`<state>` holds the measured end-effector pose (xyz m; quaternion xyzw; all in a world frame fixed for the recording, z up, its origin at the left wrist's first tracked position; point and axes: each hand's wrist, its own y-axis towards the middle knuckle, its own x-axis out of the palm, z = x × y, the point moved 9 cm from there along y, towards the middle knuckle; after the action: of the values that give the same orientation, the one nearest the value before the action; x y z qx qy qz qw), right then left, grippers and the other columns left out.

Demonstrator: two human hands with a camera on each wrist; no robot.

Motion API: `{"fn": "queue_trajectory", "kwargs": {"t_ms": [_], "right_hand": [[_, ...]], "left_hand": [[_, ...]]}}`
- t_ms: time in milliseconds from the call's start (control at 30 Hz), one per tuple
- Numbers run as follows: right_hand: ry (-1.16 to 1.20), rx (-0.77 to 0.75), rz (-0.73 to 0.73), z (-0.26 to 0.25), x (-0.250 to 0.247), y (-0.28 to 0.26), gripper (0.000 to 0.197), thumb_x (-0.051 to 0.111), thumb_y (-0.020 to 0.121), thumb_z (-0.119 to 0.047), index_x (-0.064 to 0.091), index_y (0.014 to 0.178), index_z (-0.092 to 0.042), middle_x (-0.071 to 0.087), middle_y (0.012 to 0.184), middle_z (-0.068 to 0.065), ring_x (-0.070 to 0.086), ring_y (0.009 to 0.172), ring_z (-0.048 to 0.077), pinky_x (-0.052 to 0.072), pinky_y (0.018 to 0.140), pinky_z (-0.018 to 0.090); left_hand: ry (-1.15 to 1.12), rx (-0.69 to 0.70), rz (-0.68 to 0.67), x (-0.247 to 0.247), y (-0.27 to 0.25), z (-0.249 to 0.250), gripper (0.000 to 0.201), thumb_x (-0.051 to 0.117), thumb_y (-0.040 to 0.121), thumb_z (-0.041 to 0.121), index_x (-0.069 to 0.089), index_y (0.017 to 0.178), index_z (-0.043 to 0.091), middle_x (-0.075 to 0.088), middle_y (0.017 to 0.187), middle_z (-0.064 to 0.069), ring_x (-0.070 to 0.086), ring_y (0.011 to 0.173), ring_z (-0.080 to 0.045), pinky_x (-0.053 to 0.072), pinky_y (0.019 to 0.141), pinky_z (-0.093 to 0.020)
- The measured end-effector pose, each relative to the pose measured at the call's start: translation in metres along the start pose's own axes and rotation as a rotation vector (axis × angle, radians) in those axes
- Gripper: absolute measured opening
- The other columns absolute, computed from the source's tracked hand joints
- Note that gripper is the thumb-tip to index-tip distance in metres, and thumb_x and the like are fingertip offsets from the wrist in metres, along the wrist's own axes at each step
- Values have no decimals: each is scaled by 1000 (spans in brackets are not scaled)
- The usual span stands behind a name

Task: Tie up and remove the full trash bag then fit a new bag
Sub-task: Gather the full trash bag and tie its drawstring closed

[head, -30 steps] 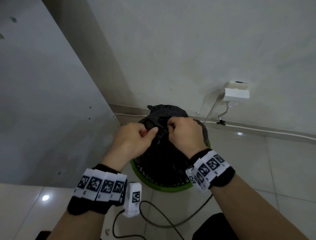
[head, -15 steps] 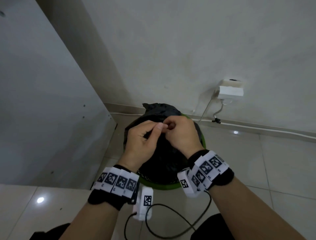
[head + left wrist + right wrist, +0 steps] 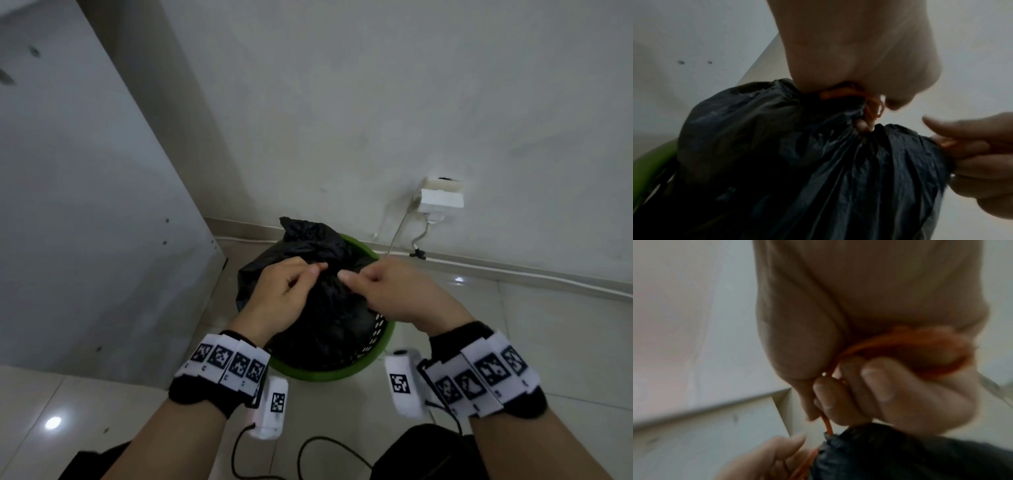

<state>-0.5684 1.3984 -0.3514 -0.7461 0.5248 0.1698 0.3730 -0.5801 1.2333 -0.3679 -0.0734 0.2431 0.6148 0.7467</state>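
A full black trash bag (image 3: 318,308) sits in a green perforated bin (image 3: 373,353) on the floor, its neck gathered at the top. My left hand (image 3: 317,270) and right hand (image 3: 346,278) hover over the neck, fingertips a little apart. In the left wrist view my left hand (image 3: 875,100) pinches an orange string (image 3: 872,108) wound round the bag (image 3: 797,162) neck. In the right wrist view my right hand (image 3: 830,402) pinches the other end of the orange string (image 3: 827,423) just above the bag (image 3: 910,454). The knot itself is hidden by fingers.
A grey cabinet panel (image 3: 102,205) stands close on the left of the bin. A wall runs right behind it, with a white socket box (image 3: 442,200) and hanging cable at the right. Black cable (image 3: 322,448) lies on the tiled floor near me.
My fingertips, touching over the bag neck half a second ago, have drawn slightly apart, the right hand shifting right. The bag and bin have stayed put.
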Motion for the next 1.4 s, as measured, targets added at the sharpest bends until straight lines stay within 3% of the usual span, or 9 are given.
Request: {"fn": "queue_trajectory", "kwargs": {"t_ms": [100, 200, 400, 633, 833, 1000, 1100, 1233, 1400], "right_hand": [[384, -190, 199, -4, -6, -5, 50, 62, 93, -49, 57, 56, -15, 59, 62, -8, 52, 55, 7, 40, 63, 29], [642, -323, 275, -8, 3, -7, 39, 66, 95, -26, 63, 57, -15, 74, 105, -3, 68, 96, 7, 50, 86, 25], [1223, -252, 27, -3, 30, 1, 38, 57, 92, -24, 69, 84, 11, 71, 82, 19, 57, 75, 28, 45, 84, 36], [1043, -220, 282, 2, 30, 1, 19, 63, 90, 6, 74, 102, -5, 76, 82, 14, 68, 74, 16, 55, 73, 23], [1153, -136, 333, 9, 38, 8, 18, 61, 93, 4, 62, 109, -4, 78, 83, 10, 70, 70, 5, 51, 65, 15], [983, -237, 359, 1, 36, 4, 11, 66, 91, -1, 76, 92, -6, 77, 88, 7, 69, 82, 8, 51, 79, 18], [768, -305, 213, -17, 47, 6, 14, 69, 88, -1, 80, 92, -9, 73, 111, 5, 67, 109, 11, 50, 96, 24], [1102, -159, -85, -20, 65, 13, 21, 62, 91, -2, 73, 107, 3, 73, 114, 16, 67, 109, 24, 51, 98, 30], [1320, 146, 283, 19, 64, 17, 10, 71, 87, -8, 78, 94, -4, 77, 91, 13, 70, 87, 24, 57, 86, 40]], "left_hand": [[-446, -217, -20, 2, -4, -10, 44, 48, 87, 34, 76, 106, 6, 72, 105, -15, 65, 109, -28, 46, 99, -43], [-338, -259, -14, 1, -4, -10, 37, 45, 89, 18, 76, 110, 12, 75, 111, -2, 66, 112, -15, 47, 103, -39], [-451, -371, 106, -8, -8, -15, 18, 60, 96, 19, 78, 97, 19, 78, 91, 10, 70, 91, 0, 52, 94, -25], [-520, -451, 207, -6, -9, -22, 30, 49, 101, 15, 73, 96, -2, 58, 45, 16, 50, 43, 7, 37, 52, -8], [-721, -559, 339, -7, -16, -43, 25, 47, 102, 12, 62, 121, 12, 76, 98, -12, 39, 38, -1, 41, 45, -12], [-686, -566, 404, -14, -21, -45, 19, 45, 102, 10, 46, 121, 9, 76, 90, -10, 49, 42, -2, 42, 48, -15], [-467, -409, 301, -15, -14, -34, 23, 50, 98, 4, 50, 120, 11, 72, 99, -14, 67, 72, -6, 51, 73, -24], [-271, -169, -115, 11, -12, -9, 39, 53, 96, 10, 45, 130, 25, 70, 101, -6, 68, 95, -16, 54, 89, -33], [-32, -92, -186, 13, -12, -6, 52, 63, 89, 14, 39, 134, 26, 67, 83, 8, 66, 84, -20, 54, 85, -46]]}}
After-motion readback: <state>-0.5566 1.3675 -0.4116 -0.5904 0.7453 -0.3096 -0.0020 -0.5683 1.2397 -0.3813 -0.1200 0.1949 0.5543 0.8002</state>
